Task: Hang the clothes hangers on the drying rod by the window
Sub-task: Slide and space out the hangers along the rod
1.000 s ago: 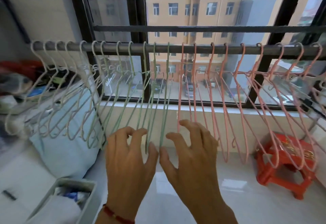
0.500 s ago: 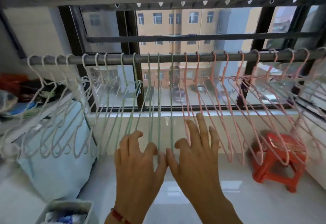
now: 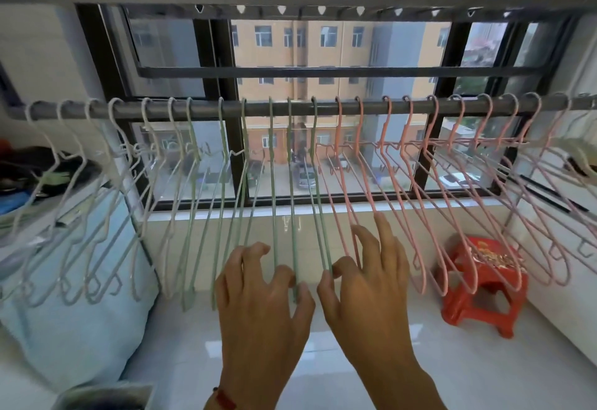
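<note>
Hangers (image 3: 292, 216) hang along the drying rod (image 3: 323, 109) by the window, beyond a near-left blue bag (image 3: 74, 329) and right red stool (image 3: 484, 280), while left hand (image 3: 261, 309) and right hand (image 3: 365, 293), fingers loosely spread, touch the green ones' lower ends.

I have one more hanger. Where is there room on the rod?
The rod is crowded end to end. The widest gaps lie between the white hangers at left. Green hangers and pink hangers sit closer.
</note>
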A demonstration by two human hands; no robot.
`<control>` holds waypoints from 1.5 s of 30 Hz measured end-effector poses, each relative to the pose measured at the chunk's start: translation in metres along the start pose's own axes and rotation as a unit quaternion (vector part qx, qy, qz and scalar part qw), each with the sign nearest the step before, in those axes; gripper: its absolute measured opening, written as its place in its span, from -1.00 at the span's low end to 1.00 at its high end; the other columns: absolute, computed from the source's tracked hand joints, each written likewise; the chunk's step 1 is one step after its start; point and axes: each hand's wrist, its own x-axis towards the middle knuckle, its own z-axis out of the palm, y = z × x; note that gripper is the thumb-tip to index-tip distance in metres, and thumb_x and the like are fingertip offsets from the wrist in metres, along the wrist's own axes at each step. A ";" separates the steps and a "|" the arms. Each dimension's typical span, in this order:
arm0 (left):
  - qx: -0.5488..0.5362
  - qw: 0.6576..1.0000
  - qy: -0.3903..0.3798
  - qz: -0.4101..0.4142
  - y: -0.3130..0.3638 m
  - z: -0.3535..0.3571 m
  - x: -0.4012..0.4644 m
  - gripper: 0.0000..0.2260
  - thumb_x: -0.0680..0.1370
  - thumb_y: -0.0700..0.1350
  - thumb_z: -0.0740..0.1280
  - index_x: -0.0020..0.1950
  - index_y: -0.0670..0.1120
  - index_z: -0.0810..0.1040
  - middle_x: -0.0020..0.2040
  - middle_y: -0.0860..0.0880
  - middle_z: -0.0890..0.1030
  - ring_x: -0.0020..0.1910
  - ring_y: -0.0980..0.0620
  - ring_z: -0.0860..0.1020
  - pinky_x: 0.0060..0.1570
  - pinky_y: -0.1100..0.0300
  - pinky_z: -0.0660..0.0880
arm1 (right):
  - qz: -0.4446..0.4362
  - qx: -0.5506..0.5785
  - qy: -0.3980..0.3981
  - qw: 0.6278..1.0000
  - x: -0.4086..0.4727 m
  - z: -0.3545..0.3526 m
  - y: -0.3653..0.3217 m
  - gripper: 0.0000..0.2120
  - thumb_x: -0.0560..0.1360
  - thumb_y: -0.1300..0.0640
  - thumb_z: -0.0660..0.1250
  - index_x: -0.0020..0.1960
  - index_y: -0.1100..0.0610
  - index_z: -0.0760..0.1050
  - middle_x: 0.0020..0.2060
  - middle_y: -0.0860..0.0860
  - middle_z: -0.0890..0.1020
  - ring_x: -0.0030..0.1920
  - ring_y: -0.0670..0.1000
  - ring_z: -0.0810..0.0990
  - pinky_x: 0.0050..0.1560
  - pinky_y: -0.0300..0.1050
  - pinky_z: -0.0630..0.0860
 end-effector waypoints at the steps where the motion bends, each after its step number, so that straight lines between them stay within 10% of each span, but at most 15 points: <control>1: 0.001 1.000 0.000 -0.001 0.000 0.000 0.000 -0.84 0.40 0.02 0.53 -0.16 -0.04 0.68 0.20 -0.13 0.55 0.34 -0.19 0.43 0.22 -0.15 0.43 | 0.001 0.001 0.002 1.000 -0.001 0.000 0.001 -0.84 0.40 0.00 0.52 -0.23 0.08 0.69 0.34 0.17 0.57 0.55 0.21 0.24 0.51 0.23 0.14; 15: -0.050 0.994 0.101 -0.005 -0.009 -0.013 -0.008 -0.73 0.50 0.09 0.30 0.09 0.00 0.63 0.17 -0.08 0.55 0.27 -0.19 0.45 0.19 -0.08 0.36 | 0.015 0.099 0.026 0.995 -0.006 -0.011 -0.015 -0.68 0.49 -0.08 0.37 0.20 0.01 0.52 0.37 0.14 0.47 0.47 0.20 0.35 0.40 0.23 0.36; 45: 0.017 0.998 0.044 -0.043 -0.062 -0.012 -0.005 -0.76 0.37 0.03 0.56 -0.05 -0.06 0.71 0.16 -0.17 0.58 0.26 -0.17 0.41 0.10 -0.12 0.48 | -0.023 -0.032 0.008 0.999 -0.001 0.010 -0.069 -0.68 0.48 -0.15 0.28 -0.07 0.07 0.67 0.41 0.22 0.49 0.58 0.24 0.21 0.47 0.38 0.19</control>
